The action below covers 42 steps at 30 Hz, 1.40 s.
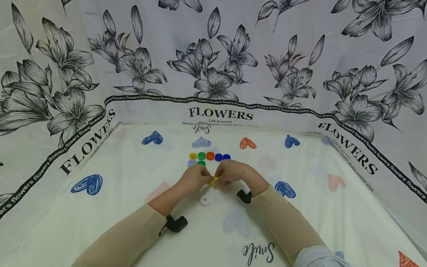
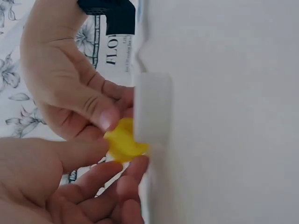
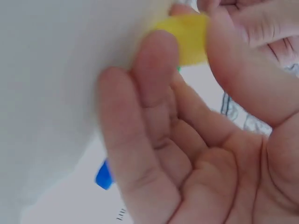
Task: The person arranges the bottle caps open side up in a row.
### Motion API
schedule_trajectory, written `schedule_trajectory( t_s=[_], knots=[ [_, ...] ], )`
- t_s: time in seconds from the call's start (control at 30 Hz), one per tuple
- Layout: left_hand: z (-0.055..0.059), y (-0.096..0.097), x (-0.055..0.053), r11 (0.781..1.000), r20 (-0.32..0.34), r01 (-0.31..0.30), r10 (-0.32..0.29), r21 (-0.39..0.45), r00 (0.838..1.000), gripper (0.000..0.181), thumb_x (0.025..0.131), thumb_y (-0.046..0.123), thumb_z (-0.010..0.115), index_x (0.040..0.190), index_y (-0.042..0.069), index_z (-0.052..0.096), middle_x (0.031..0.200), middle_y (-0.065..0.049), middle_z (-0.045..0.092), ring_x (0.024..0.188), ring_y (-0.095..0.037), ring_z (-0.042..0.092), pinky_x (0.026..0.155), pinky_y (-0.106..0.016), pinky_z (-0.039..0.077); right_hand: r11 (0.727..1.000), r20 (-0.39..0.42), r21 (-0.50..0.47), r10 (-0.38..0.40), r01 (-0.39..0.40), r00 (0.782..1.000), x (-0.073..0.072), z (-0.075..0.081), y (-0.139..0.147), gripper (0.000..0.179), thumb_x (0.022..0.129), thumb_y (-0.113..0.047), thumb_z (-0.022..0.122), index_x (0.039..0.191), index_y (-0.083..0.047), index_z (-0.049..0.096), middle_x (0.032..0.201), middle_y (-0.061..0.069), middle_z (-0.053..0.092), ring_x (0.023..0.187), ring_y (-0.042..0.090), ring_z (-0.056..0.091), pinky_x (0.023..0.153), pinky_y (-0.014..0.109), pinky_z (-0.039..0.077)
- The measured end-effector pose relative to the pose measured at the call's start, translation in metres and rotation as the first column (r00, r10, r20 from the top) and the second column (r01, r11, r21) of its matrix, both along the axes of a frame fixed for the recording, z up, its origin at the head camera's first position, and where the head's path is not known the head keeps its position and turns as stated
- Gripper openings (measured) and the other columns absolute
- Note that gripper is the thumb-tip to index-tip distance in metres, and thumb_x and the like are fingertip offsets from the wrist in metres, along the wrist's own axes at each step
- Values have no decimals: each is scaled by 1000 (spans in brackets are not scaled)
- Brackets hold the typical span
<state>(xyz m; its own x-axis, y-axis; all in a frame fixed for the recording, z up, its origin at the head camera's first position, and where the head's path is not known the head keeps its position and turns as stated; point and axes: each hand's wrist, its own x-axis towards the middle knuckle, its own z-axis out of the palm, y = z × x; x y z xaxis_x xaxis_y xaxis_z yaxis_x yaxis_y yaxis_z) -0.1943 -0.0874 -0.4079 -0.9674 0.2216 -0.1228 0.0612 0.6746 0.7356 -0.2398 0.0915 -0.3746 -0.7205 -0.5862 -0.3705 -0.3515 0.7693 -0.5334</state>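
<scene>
Both hands meet over the cloth in front of me at a small yellow cap (image 1: 215, 180). My left hand (image 1: 195, 177) pinches it between thumb and fingertips, the cap's hollow side showing in the left wrist view. From the other side my right hand (image 1: 235, 171) grips the same cap with its thumb and forefinger, the other fingers bent loosely near the cloth. A white cap (image 1: 205, 200) with a small printed square on top lies just in front of the hands. In the left wrist view this white cap (image 2: 153, 107) stands large beside the yellow one.
Beyond the hands sits a row of caps: yellow (image 1: 193, 156), green (image 1: 201, 155), orange (image 1: 210, 155) and blue (image 1: 218, 157). A light blue cap (image 1: 191, 163) and another green cap (image 1: 201, 162) lie in front. Heart-printed cloth (image 1: 133, 207) covers the table; flowered fabric (image 1: 186, 22) hangs behind.
</scene>
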Motion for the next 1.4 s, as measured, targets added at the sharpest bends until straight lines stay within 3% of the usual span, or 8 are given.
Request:
schedule_trajectory(
  t_s=[0.17, 0.3, 0.43, 0.67, 0.8, 1.07, 1.23, 1.4],
  knots=[
    [-4, 1, 0, 996, -53, -67, 71, 67, 996, 20, 101, 15, 64, 98, 0, 78, 83, -4, 68, 70, -17, 56, 60, -26, 44, 970, 53, -121, -206, 211, 977, -7, -6, 3, 19, 97, -19, 72, 106, -2, 73, 81, 6, 70, 72, 17, 67, 70, 28, 56],
    [-3, 2, -1, 996, -64, -33, 38, 82, 997, 24, 101, 9, 58, 114, -5, 74, 108, -11, 73, 91, -23, 63, 85, -35, 55, 929, 68, -177, -318, 325, 946, -11, -8, 4, 20, 99, -20, 70, 107, -1, 68, 84, 9, 70, 75, 20, 66, 72, 30, 57],
    [-1, 5, -3, 996, -53, 0, 4, 87, 999, 34, 103, 6, 54, 131, -11, 62, 133, -22, 64, 103, -26, 63, 91, -38, 54, 915, 50, -206, -345, 347, 937, -16, -7, 5, 23, 100, -20, 69, 115, -3, 66, 89, 8, 69, 77, 19, 65, 74, 29, 55],
    [3, 7, -4, 957, 119, -98, 68, 274, 991, 34, 102, -1, 47, 131, -11, 60, 101, -17, 65, 72, -17, 56, 61, -21, 43, 880, 61, -300, -368, 368, 928, -16, -3, 0, 28, 98, -9, 66, 124, -2, 61, 106, 11, 66, 86, 20, 64, 78, 30, 54],
    [7, 8, -2, 932, 203, -147, 82, 330, 976, 39, 102, -2, 45, 138, -12, 53, 114, -16, 63, 75, -18, 58, 65, -20, 47, 872, 51, -326, -370, 365, 928, -15, -3, -2, 28, 96, -4, 63, 125, -1, 61, 111, 13, 67, 91, 21, 64, 80, 31, 53],
    [7, 9, 0, 950, 231, -122, 55, 287, 971, 40, 104, 4, 48, 141, -11, 53, 92, -14, 68, 76, -19, 60, 68, -22, 48, 877, 46, -345, -340, 334, 939, -11, -3, -4, 33, 93, 1, 56, 125, 0, 60, 125, 16, 65, 97, 24, 66, 89, 37, 54],
    [19, -8, -2, 985, 180, 144, -160, 94, 971, 38, 103, 13, 57, 136, -4, 62, 100, -8, 72, 87, -19, 64, 77, -30, 53, 909, 29, -273, -321, 316, 947, -7, 1, -2, 31, 96, -4, 57, 127, -1, 60, 117, 14, 66, 89, 23, 65, 82, 35, 54],
    [42, -23, 10, 887, 202, 394, -351, -242, 914, 31, 90, 23, 80, 118, 11, 73, 105, 0, 70, 97, -19, 64, 89, -43, 53, 978, -25, -98, -189, 186, 982, -2, 10, 4, 17, 99, -12, 64, 115, -6, 66, 94, 8, 65, 70, 20, 61, 66, 29, 51]
  ],
)
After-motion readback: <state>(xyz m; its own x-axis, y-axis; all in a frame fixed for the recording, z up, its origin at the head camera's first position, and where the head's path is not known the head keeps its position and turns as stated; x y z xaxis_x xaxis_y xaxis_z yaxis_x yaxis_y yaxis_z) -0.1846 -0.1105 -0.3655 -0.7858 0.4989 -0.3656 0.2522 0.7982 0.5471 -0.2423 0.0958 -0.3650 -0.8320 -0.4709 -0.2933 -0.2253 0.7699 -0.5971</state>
